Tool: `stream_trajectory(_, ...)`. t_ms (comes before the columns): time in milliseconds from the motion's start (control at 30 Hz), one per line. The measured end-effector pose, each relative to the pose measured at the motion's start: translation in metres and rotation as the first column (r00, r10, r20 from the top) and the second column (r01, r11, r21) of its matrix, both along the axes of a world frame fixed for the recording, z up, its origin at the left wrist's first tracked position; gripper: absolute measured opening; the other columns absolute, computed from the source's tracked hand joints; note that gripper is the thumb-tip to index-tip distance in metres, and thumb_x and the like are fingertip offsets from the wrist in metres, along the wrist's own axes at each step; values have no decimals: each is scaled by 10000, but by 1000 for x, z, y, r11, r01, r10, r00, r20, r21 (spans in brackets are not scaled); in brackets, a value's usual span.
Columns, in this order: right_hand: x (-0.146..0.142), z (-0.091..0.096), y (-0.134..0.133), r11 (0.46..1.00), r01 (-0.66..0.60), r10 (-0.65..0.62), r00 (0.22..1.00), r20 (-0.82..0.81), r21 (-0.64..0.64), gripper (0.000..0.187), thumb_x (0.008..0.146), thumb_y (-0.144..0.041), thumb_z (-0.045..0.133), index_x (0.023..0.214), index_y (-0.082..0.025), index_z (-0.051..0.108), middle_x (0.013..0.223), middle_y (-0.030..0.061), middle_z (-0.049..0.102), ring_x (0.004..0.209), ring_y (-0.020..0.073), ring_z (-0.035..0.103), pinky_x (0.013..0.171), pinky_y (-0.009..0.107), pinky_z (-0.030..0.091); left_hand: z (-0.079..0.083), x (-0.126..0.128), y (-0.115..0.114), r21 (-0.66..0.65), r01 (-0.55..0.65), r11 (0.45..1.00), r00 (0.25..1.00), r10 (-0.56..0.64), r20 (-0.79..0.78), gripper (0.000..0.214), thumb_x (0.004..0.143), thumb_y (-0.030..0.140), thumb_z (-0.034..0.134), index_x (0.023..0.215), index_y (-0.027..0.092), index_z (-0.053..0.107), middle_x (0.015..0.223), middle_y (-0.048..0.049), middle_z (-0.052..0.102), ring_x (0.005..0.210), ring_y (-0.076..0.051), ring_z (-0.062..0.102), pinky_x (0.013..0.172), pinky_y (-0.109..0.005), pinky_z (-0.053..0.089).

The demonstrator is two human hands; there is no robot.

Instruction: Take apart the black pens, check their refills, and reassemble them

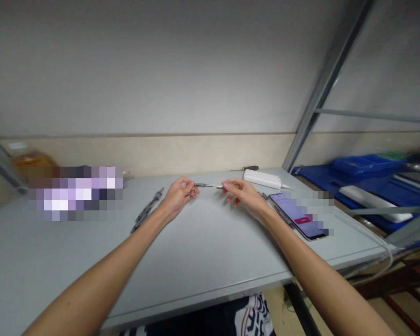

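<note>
Bare forearms (101,261), nearest the camera, stretch over a pale tabletop (210,252) toward a slim rod (210,186) held between two sets of fingertips. The left hand (177,199) pinches one end with thumb and fingers; the right hand (244,193) grips the other, its spare fingers loosely curled. Nearly level, the rod bridges the gap between the hands, its ends hidden by the fingers. Metallic in sheen, it looks light and stiff, perhaps smooth enough to slip, and its narrow bright section could bend under sideways force; the thicker grey section toward the left hand seems the surer hold. Just beside the left hand, on its outer side, lie slender dark pieces (147,211). Beyond the right hand sits a white block (262,178), with a screwdriver (251,168) behind it. Outward from the right wrist, a lit phone (294,210) rests near more dark pieces (283,216), partly hidden by the arm.
</note>
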State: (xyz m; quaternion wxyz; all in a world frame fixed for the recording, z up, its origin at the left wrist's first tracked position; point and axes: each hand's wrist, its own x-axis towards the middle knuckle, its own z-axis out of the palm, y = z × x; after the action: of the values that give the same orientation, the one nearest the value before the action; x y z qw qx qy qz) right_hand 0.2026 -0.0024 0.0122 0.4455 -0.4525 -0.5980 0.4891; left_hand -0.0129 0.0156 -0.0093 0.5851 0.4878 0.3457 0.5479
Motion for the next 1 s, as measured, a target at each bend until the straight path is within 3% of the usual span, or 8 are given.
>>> stream_trajectory(133, 0, -2, 2, 1000, -7, 7, 1000, -5, -8, 287, 691, -413, 643, 732, -130, 614, 639, 28, 605, 465, 76, 511, 359, 167, 366, 1, 1, 0, 7, -11, 1000, 1000, 11, -23, 260, 678, 312, 685, 695, 161, 475, 576, -3, 620, 487, -61, 505, 572, -209, 417)
stream_trajectory(367, 0, -3, 5, 988, 88, -75, 992, -100, 127, 318, 581, -348, 723, 806, -141, 634, 681, 19, 610, 559, 116, 540, 419, 212, 413, -3, 1, 4, 134, -50, 990, 984, 72, -161, 336, 714, 448, 630, 640, 168, 460, 522, 10, 587, 449, -62, 466, 500, -195, 358)
stream_trajectory(633, 4, -7, 10, 957, 160, -136, 984, -114, 242, 278, 581, -327, 711, 782, -167, 602, 635, 4, 580, 551, 126, 515, 462, 247, 434, 3, 3, -1, 73, -101, 992, 990, 107, -94, 364, 693, 469, 643, 610, 173, 447, 462, 38, 514, 415, -57, 432, 448, -186, 325)
stream_trajectory(767, 4, -4, 9, 953, 200, -163, 972, -170, 228, 324, 556, -309, 722, 824, -171, 603, 755, 28, 601, 624, 136, 538, 449, 229, 432, 2, 0, 2, 36, -109, 993, 994, 110, -25, 329, 697, 419, 657, 628, 172, 451, 474, 46, 501, 422, -52, 429, 455, -181, 332)
stream_trajectory(1000, 9, -2, 12, 942, 312, -263, 917, -299, 128, 287, 554, -282, 704, 802, -162, 623, 702, 20, 595, 665, 146, 561, 482, 228, 434, 4, -4, 6, -23, -123, 992, 985, 125, 115, 268, 679, 290, 679, 615, 164, 452, 468, 65, 443, 430, -41, 399, 450, -167, 317)
